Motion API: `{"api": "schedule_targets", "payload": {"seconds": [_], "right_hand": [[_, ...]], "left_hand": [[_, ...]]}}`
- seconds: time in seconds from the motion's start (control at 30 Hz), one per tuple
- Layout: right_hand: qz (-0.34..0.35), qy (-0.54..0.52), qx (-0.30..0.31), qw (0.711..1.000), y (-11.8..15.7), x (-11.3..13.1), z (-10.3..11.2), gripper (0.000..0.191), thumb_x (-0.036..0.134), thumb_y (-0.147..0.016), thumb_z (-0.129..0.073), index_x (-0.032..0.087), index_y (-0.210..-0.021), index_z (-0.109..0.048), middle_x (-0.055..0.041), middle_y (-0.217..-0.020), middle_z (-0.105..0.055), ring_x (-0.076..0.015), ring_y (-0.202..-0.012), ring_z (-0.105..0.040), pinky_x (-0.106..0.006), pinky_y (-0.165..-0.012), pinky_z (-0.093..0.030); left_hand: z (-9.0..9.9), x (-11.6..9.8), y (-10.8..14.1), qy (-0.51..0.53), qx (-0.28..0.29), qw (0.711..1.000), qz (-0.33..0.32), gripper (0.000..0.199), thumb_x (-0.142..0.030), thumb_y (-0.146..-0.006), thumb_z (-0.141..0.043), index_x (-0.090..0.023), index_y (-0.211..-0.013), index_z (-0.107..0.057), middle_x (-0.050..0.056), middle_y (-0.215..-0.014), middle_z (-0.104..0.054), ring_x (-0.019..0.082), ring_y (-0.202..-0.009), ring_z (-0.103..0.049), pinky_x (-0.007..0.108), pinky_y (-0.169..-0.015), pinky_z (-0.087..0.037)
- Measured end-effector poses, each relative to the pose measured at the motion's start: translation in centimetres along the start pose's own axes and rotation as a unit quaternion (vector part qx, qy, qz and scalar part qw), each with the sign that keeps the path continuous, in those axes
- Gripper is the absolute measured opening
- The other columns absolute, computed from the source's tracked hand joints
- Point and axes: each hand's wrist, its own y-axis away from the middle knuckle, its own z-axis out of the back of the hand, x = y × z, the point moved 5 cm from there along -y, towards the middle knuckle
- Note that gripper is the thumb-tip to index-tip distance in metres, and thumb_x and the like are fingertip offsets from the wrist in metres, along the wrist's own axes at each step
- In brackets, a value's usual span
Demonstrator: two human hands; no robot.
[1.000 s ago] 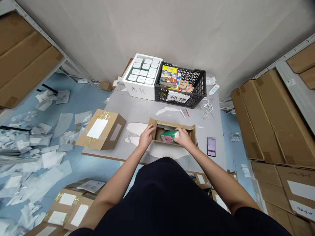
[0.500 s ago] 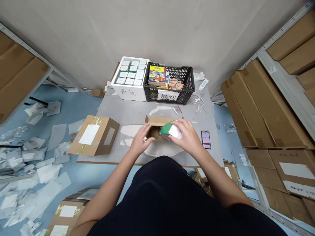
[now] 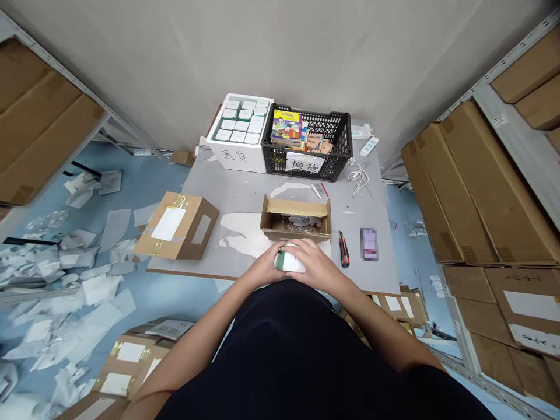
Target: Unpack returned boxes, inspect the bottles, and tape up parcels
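A small white and green box [image 3: 292, 262] is held close to my body, just in front of the table's near edge. My left hand [image 3: 265, 265] grips its left side, and my right hand [image 3: 311, 262] wraps round its right side and top. Right behind them stands an open cardboard box [image 3: 297, 234] with its flap up at the back; crumpled clear and greyish packing shows inside. A red and black utility knife [image 3: 344, 249] lies to the right of my right hand.
A taped carton [image 3: 179, 226] sits at the table's left. At the back are a white foam box [image 3: 238, 157] with several white-topped boxes and a black crate [image 3: 343, 143] with books. A phone [image 3: 369, 244] lies at right. Paper scraps [image 3: 96, 291] litter the floor.
The white and green box has come out of the cardboard box towards my body. My left hand has left the carton and now holds it too. The utility knife has come into sight.
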Motion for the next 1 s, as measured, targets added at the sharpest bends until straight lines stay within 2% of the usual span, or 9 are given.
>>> {"api": "schedule_targets", "payload": {"seconds": [0.23, 0.33, 0.43, 0.53, 0.67, 0.77, 0.83, 0.9, 1.0], "right_hand": [[-0.008, 0.04, 0.087, 0.995, -0.1, -4.7, -8.0, 0.065, 0.031, -0.077, -0.076, 0.024, -0.137, -0.051, -0.0113, -0.134, -0.056, -0.0295, -0.119, -0.051, -0.046, -0.1, -0.043], [-0.015, 0.027, 0.115, 0.993, -0.1, -5.8, -10.0, 0.064, 0.029, -0.078, -0.073, 0.023, -0.138, -0.051, -0.0117, -0.133, -0.058, -0.0283, -0.117, -0.054, -0.043, -0.1, -0.043], [-0.061, -0.03, 0.126, 0.99, -0.1, -7.1, -10.9, 0.058, 0.028, -0.082, -0.066, 0.027, -0.138, -0.051, -0.0065, -0.131, -0.062, -0.0252, -0.116, -0.058, -0.037, -0.098, -0.045], [-0.146, -0.1, 0.085, 0.98, 0.0, -8.7, -11.1, 0.047, 0.027, -0.087, -0.059, 0.03, -0.134, -0.054, -0.0029, -0.125, -0.065, -0.0215, -0.111, -0.062, -0.032, -0.094, -0.047], [-0.241, -0.121, -0.078, 0.96, 0.5, -10.4, -10.3, 0.04, 0.033, -0.086, -0.058, 0.024, -0.125, -0.055, -0.0064, -0.115, -0.066, -0.0192, -0.094, -0.064, -0.03, -0.084, -0.05], [-0.33, -0.105, -0.181, 0.92, 1.4, -10.9, -10.2, 0.033, 0.043, -0.086, -0.058, 0.02, -0.11, -0.054, -0.0062, -0.094, -0.066, -0.019, -0.08, -0.063, -0.03, -0.076, -0.05], [-0.371, -0.153, -0.188, 0.897, 1.7, -10.8, -11.1, 0.03, 0.046, -0.09, -0.05, 0.02, -0.105, -0.05, -0.0035, -0.082, -0.066, -0.0182, -0.072, -0.063, -0.029, -0.069, -0.05], [-0.371, -0.219, -0.162, 0.888, 1.6, -10.4, -12.4, 0.026, 0.044, -0.094, -0.041, 0.021, -0.105, -0.046, -0.0032, -0.081, -0.067, -0.0178, -0.07, -0.064, -0.027, -0.065, -0.049], [-0.292, -0.222, -0.118, 0.923, 1.3, -9.2, -13.2, 0.018, 0.037, -0.096, -0.04, 0.022, -0.104, -0.047, -0.0063, -0.099, -0.071, -0.0183, -0.085, -0.066, -0.029, -0.074, -0.05]], "left_hand": [[-4.6, 8.5, 0.0, 0.012, 0.019, 0.998, 0.055, 0.077, -0.02, -0.062, -0.076, -0.022, -0.132, -0.043, 0.009, -0.132, -0.057, 0.026, -0.117, -0.058, 0.041, -0.099, -0.047], [-5.6, 10.5, 0.2, -0.003, 0.028, 0.997, 0.072, 0.075, -0.019, -0.063, -0.073, -0.021, -0.132, -0.044, 0.009, -0.129, -0.06, 0.026, -0.113, -0.06, 0.04, -0.096, -0.049], [-6.1, 11.9, 0.7, -0.011, 0.042, 0.994, 0.105, 0.077, -0.017, -0.063, -0.072, -0.022, -0.134, -0.044, 0.008, -0.125, -0.063, 0.026, -0.108, -0.063, 0.04, -0.093, -0.05], [-5.9, 12.4, 1.2, 0.005, 0.045, 0.992, 0.119, 0.085, -0.017, -0.06, -0.075, -0.024, -0.138, -0.041, 0.009, -0.129, -0.061, 0.028, -0.112, -0.062, 0.041, -0.094, -0.049], [-5.4, 11.6, 1.7, 0.046, 0.041, 0.995, 0.082, 0.1, -0.026, -0.057, -0.083, -0.023, -0.144, -0.034, 0.012, -0.138, -0.054, 0.03, -0.122, -0.056, 0.043, -0.101, -0.045], [-4.8, 10.4, 1.6, 0.053, 0.005, 0.997, 0.059, 0.098, -0.035, -0.062, -0.082, -0.023, -0.145, -0.032, 0.011, -0.14, -0.052, 0.028, -0.124, -0.054, 0.041, -0.102, -0.045], [-4.4, 9.8, 1.5, 0.039, -0.023, 0.997, 0.063, 0.088, -0.038, -0.067, -0.078, -0.022, -0.143, -0.035, 0.011, -0.139, -0.053, 0.027, -0.124, -0.054, 0.04, -0.101, -0.046], [-4.3, 9.4, 1.3, 0.017, -0.04, 0.996, 0.078, 0.082, -0.037, -0.07, -0.075, -0.022, -0.141, -0.037, 0.01, -0.138, -0.054, 0.027, -0.123, -0.054, 0.041, -0.1, -0.047], [-4.3, 9.2, 1.1, -0.027, -0.05, 0.993, 0.101, 0.081, -0.035, -0.071, -0.073, -0.022, -0.142, -0.036, 0.01, -0.139, -0.054, 0.028, -0.124, -0.054, 0.042, -0.1, -0.046]]}}
